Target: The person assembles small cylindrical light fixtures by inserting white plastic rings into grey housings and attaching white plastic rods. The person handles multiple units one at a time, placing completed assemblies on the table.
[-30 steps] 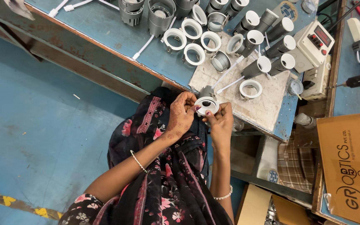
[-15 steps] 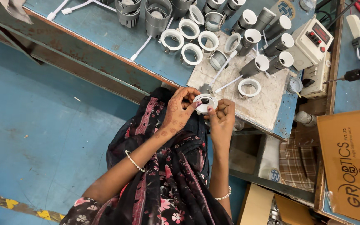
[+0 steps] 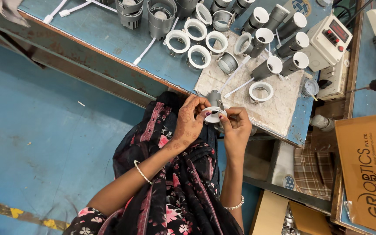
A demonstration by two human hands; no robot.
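Holding a white ring fitting (image 3: 214,114), grey housings (image 3: 266,35) crowding the bench (image 3: 109,39)

Brown cardboard box (image 3: 367,172) at right edge, dark print; white meter's small display (image 3: 340,30) upper right.

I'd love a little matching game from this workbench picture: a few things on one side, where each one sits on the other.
Things:
1. white plastic ring on a grey cylinder
2. brown cardboard box
3. beige box-shaped meter with a red display
4. thin white beaded bracelet

Places:
A. on the left wrist
B. at the far right, below the bench
C. between the left hand and the right hand
D. on the blue bench top, at its right end

Pairs: 1-C, 2-B, 3-D, 4-A
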